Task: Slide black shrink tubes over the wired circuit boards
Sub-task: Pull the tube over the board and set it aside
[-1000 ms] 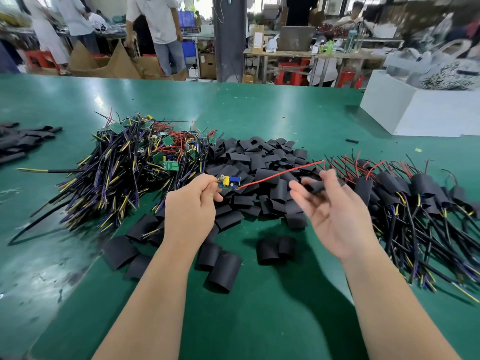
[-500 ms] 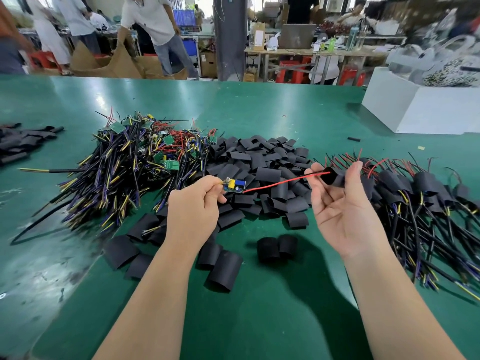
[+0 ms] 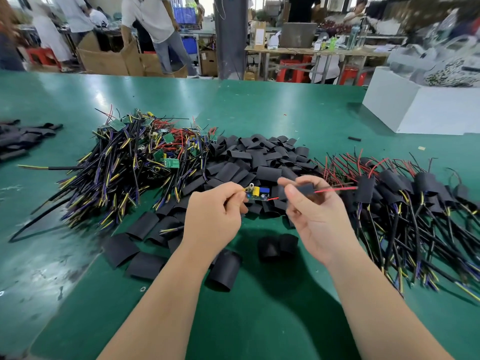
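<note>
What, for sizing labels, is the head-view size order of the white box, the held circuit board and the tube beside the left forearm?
1. white box, largest though farthest and cropped.
2. tube, nearer the camera.
3. circuit board, clearly smallest.

Dull black sleeving, slick wire, a worn glossy table top.

The heap of loose shrink tubes (image 3: pixel 259 162) looks like thin, smooth plastic, matt black with a faint sheen on the folds. Just in front of the heap, the circuit board (image 3: pixel 257 195) is green laminate carrying glossy yellow and blue plastic parts and a bright metal ring terminal (image 3: pixel 251 187). Its red wire (image 3: pixel 337 189) has slick plastic insulation and passes through a matt black shrink tube (image 3: pixel 304 189). The green table top (image 3: pixel 259 320) is smooth and glossy, scuffed grey left of the heap. Behind and right of the heap, the white box (image 3: pixel 428 110) looks flat matt.
</note>
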Action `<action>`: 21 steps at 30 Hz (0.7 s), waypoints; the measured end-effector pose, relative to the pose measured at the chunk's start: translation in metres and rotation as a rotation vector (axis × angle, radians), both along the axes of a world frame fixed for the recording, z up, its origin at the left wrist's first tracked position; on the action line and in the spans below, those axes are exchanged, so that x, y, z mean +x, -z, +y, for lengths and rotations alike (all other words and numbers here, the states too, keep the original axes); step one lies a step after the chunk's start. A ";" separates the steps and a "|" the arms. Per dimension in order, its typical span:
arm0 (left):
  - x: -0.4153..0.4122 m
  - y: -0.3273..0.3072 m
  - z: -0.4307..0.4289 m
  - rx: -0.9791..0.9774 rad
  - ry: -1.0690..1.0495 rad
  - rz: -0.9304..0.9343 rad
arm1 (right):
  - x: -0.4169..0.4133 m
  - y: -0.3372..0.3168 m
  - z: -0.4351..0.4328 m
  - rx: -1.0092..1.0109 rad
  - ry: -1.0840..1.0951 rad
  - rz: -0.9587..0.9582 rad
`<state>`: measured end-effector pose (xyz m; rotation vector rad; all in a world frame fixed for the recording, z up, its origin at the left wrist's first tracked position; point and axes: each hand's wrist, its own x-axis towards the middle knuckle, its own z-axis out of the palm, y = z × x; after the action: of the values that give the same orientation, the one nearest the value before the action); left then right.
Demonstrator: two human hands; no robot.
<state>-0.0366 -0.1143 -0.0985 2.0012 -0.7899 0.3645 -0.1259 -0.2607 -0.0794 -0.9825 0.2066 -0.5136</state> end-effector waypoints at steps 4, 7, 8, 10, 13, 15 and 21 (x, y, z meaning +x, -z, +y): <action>-0.007 -0.001 -0.005 -0.045 0.041 0.081 | 0.000 0.000 0.003 0.012 -0.090 -0.059; -0.008 -0.004 -0.006 -0.073 0.054 0.131 | -0.001 0.001 0.001 -0.027 -0.106 -0.072; -0.008 -0.005 -0.006 -0.081 0.056 0.145 | -0.001 0.002 0.000 -0.039 -0.103 -0.069; -0.008 -0.006 -0.005 -0.106 0.070 0.171 | -0.001 0.002 -0.001 -0.050 -0.103 -0.069; -0.011 -0.007 -0.006 -0.125 0.106 0.207 | -0.001 0.001 -0.002 -0.010 -0.118 -0.074; -0.013 -0.008 -0.007 -0.136 0.117 0.221 | -0.002 0.000 -0.001 0.000 -0.128 -0.079; -0.012 -0.009 -0.005 -0.182 0.115 0.237 | -0.004 0.000 -0.003 -0.225 -0.054 -0.045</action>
<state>-0.0486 -0.1190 -0.0892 1.7808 -0.6922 0.1242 -0.1300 -0.2639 -0.0791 -1.1908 0.0831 -0.5162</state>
